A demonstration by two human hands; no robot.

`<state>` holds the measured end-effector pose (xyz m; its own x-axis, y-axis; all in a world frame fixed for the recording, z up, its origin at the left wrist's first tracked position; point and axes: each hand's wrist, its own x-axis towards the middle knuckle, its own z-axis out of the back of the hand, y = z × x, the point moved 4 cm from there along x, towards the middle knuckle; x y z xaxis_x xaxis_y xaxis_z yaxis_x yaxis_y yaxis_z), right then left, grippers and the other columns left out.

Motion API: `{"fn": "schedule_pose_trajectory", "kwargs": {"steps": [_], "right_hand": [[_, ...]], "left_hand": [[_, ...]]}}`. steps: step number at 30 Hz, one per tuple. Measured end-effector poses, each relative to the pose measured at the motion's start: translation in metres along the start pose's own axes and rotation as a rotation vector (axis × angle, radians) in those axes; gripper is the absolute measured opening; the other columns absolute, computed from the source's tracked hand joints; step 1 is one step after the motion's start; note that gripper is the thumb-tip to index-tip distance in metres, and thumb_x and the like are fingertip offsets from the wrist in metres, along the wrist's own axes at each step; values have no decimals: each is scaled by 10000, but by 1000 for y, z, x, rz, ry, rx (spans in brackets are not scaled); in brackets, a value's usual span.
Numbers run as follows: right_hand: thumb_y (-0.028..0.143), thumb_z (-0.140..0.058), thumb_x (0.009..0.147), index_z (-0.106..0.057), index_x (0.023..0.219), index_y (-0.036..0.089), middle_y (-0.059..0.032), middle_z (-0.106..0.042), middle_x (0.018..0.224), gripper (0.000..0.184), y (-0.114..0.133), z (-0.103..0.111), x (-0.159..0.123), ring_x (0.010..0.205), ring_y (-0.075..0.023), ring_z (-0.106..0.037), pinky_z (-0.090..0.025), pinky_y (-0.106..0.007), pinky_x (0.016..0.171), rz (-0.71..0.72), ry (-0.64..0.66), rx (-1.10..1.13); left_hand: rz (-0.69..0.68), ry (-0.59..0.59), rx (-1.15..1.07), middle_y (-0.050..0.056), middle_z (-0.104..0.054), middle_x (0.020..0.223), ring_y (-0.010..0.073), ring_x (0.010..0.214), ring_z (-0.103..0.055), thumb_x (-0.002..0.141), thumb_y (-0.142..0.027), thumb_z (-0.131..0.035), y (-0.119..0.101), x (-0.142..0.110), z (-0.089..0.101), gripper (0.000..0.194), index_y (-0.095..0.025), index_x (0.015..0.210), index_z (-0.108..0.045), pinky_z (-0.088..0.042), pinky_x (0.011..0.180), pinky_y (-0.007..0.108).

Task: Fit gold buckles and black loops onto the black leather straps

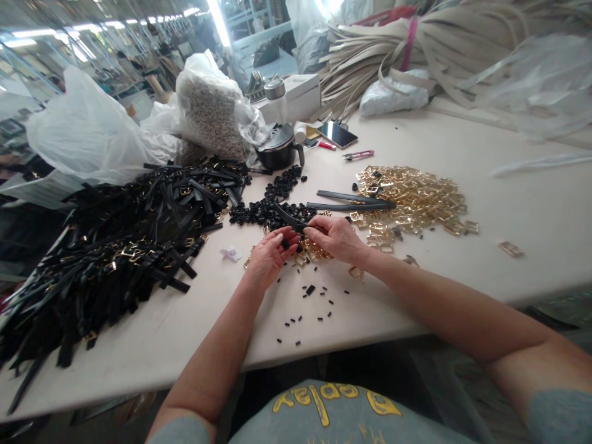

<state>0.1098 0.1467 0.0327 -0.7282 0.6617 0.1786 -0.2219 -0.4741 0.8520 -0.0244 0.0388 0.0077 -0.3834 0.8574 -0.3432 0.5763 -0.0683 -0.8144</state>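
Note:
My right hand (pixel 337 239) pinches the end of a short black strap (pixel 287 217), which slants up and left from the fingertips. Close beside it, my left hand (pixel 268 258) is curled, with a small black loop (pixel 285 244) between thumb and fingers. Both hands are over the table, their fingertips almost meeting. Just beyond them lies a heap of small black loops (pixel 259 213). Gold buckles (pixel 314 249) lie under the hands, and a larger pile of gold buckles (pixel 411 196) spreads to the right. Two long black strips (pixel 349 206) rest against that pile.
Finished-looking black straps with buckles (pixel 152 246) cover the table's left side. Tiny black bits (pixel 322 293) are scattered in front. Behind stand a black lidded pot (pixel 276 151), a phone (pixel 337 134), pink thread snips (pixel 358 155), a filled plastic bag (pixel 210 111) and beige strips (pixel 444 49).

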Motion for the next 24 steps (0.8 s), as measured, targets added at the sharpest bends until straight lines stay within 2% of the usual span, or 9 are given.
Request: {"fn": "schedule_pose_trajectory", "kwargs": {"steps": [3, 8, 14, 17, 20, 24], "right_hand": [[367, -547, 871, -631, 751, 159, 27, -535, 567, 254, 0, 0, 0, 524, -92, -414, -288, -247, 539, 12, -3, -27], [337, -558, 868, -653, 777, 168, 17, -573, 605, 214, 4, -3, -3, 561, -102, -469, -303, -238, 561, 66, 8, -139], [321, -555, 880, -656, 786, 179, -8, -631, 667, 197, 4, -12, -6, 606, -121, -528, -334, -236, 581, 92, 36, -213], [316, -576, 882, -676, 958, 198, -18, -692, 762, 172, 5, -12, -7, 639, -132, -579, -373, -238, 609, 109, -12, -224], [344, -573, 903, -634, 1183, 237, -18, -732, 831, 306, 6, -10, -8, 646, -143, -615, -392, -249, 614, 146, -72, -320], [374, -538, 942, -664, 1171, 254, -36, -743, 1037, 287, 9, -10, -9, 798, -155, -669, -422, -254, 668, 302, -48, -398]], "left_hand": [[-24, -23, 49, 65, -723, 861, 124, 754, -681, 668, -304, -808, 1, 0, 1, 287, -139, 853, -664, -537, 678, 210], [-79, -64, 170, 10, -689, 742, 82, 611, -619, 569, -350, -870, 3, -1, 1, 393, -145, 842, -675, -488, 594, 184], [-106, -70, 236, -14, -635, 640, 83, 555, -565, 571, -400, -856, 6, 3, 2, 367, -147, 754, -665, -464, 564, 202], [-94, -51, 223, -6, -625, 631, 85, 552, -548, 584, -415, -845, 8, 5, 2, 361, -142, 739, -665, -455, 553, 207], [-71, -47, 172, -1, -632, 646, 75, 548, -529, 590, -397, -844, 9, 5, 2, 348, -138, 738, -665, -435, 535, 196], [-42, -52, 123, -8, -626, 632, 65, 532, -513, 570, -379, -855, 8, 4, 1, 353, -134, 727, -654, -435, 530, 194]]}}
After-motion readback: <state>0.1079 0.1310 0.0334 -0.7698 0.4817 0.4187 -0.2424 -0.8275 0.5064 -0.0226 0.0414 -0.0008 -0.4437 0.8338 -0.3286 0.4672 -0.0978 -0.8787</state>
